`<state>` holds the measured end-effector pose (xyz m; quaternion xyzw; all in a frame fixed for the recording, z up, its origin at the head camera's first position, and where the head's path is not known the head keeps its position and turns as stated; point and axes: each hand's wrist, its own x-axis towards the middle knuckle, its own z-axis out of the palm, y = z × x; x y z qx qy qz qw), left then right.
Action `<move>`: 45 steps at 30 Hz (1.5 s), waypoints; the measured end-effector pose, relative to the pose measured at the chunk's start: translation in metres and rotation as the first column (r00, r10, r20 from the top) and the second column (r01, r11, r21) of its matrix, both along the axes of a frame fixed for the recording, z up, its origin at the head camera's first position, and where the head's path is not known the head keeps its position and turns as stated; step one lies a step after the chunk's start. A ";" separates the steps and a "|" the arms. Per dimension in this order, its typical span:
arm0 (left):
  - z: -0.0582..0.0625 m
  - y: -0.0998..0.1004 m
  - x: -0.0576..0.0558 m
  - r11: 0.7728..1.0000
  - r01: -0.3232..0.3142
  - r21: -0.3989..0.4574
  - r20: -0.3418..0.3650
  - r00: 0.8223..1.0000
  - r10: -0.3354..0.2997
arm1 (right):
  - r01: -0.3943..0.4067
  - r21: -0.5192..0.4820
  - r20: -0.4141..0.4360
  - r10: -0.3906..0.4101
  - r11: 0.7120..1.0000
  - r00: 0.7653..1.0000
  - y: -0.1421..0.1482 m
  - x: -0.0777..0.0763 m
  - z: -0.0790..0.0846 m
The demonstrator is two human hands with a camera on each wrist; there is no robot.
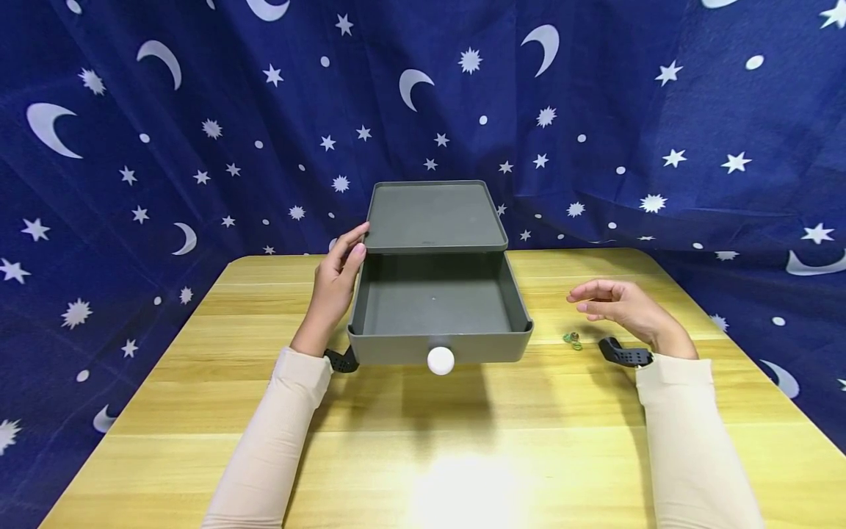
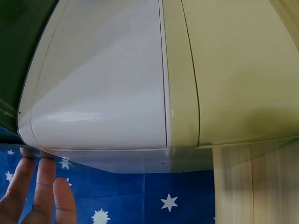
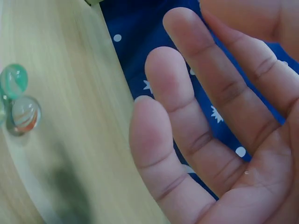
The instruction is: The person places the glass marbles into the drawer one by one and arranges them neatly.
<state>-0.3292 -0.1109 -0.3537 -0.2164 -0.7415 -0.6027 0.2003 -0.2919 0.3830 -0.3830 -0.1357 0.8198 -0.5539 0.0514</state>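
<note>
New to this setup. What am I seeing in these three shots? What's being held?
No machine here: these are a person's bare hands. The wide picture comes from a camera worn on the head, looking forward and down; the other two come from one camera on each wrist. On the wooden table stands a drawer unit with a gray top and an open gray drawer with a white knob. The left hand rests against its left side. The right hand is raised near some glass marbles on the table, holding nothing.
</note>
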 end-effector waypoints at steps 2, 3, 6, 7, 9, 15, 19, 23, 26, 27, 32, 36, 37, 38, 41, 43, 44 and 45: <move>0.000 0.000 0.001 1.000 0.000 -0.001 0.002 1.000 0.000 | 0.001 0.011 0.015 -0.001 1.000 1.000 0.002 0.000 -0.001; 0.001 0.000 0.001 1.000 0.001 -0.002 0.002 1.000 -0.001 | 0.002 0.019 0.024 -0.003 1.000 1.000 0.003 0.000 -0.002; 0.000 0.000 0.001 1.000 0.001 -0.002 0.000 1.000 -0.001 | 0.000 0.036 0.053 -0.002 0.999 0.999 0.005 0.000 -0.005; 0.000 0.000 0.001 1.000 0.001 -0.001 -0.002 1.000 -0.001 | -0.003 0.034 0.064 0.001 0.999 0.998 0.006 0.000 -0.006; 0.000 0.000 0.001 1.000 0.000 -0.002 -0.003 1.000 0.000 | -0.017 0.026 0.080 0.015 1.000 0.997 0.008 -0.001 -0.009; 0.000 0.000 0.001 1.000 0.000 0.000 -0.001 1.000 0.000 | -0.061 -0.059 0.123 0.068 0.996 0.990 0.013 -0.003 -0.017; 0.000 0.000 0.001 1.000 0.000 0.000 0.003 1.000 0.000 | -0.048 -0.063 0.159 0.057 0.997 0.986 0.013 -0.005 -0.021; -0.001 -0.001 0.000 1.000 0.001 -0.006 0.005 1.000 -0.001 | -0.030 -0.024 0.178 0.034 0.999 0.983 0.012 -0.005 -0.022; 0.000 -0.001 0.001 1.000 0.003 -0.012 0.007 1.000 -0.003 | -0.030 -0.008 0.180 0.031 1.000 0.983 0.011 -0.006 -0.022; 0.000 -0.001 0.001 1.000 0.002 -0.014 0.008 1.000 -0.002 | -0.033 -0.005 0.180 0.033 0.999 0.983 0.011 -0.006 -0.023; 0.000 -0.001 0.001 1.000 0.005 -0.014 0.007 1.000 -0.005 | -0.049 0.007 0.177 0.047 0.999 0.983 0.012 -0.006 -0.025; 0.000 -0.001 0.000 1.000 0.006 -0.009 0.006 1.000 -0.006 | -0.063 0.024 0.180 0.058 0.998 0.982 0.012 -0.007 -0.028; 0.000 -0.001 0.000 1.000 0.006 -0.008 0.006 1.000 -0.006 | -0.068 0.032 0.181 0.061 0.997 0.982 0.012 -0.008 -0.029; 0.000 -0.001 -0.001 1.000 0.006 -0.009 0.008 1.000 -0.006 | -0.071 0.039 0.182 0.063 0.997 0.981 0.012 -0.008 -0.030; 0.000 -0.001 -0.001 1.000 0.008 -0.009 0.011 1.000 -0.008 | -0.075 0.062 0.184 0.062 0.995 0.981 0.012 -0.009 -0.032; 0.001 -0.001 -0.001 1.000 0.010 -0.009 0.011 1.000 -0.010 | -0.074 0.085 0.181 0.057 0.994 0.982 0.011 -0.010 -0.032; 0.001 -0.001 -0.001 1.000 0.011 -0.009 0.011 1.000 -0.010 | -0.072 0.097 0.181 0.053 0.993 0.982 0.011 -0.010 -0.032; 0.001 -0.001 -0.001 1.000 0.011 -0.009 0.011 1.000 -0.011 | -0.070 0.111 0.181 0.049 0.991 0.982 0.010 -0.011 -0.032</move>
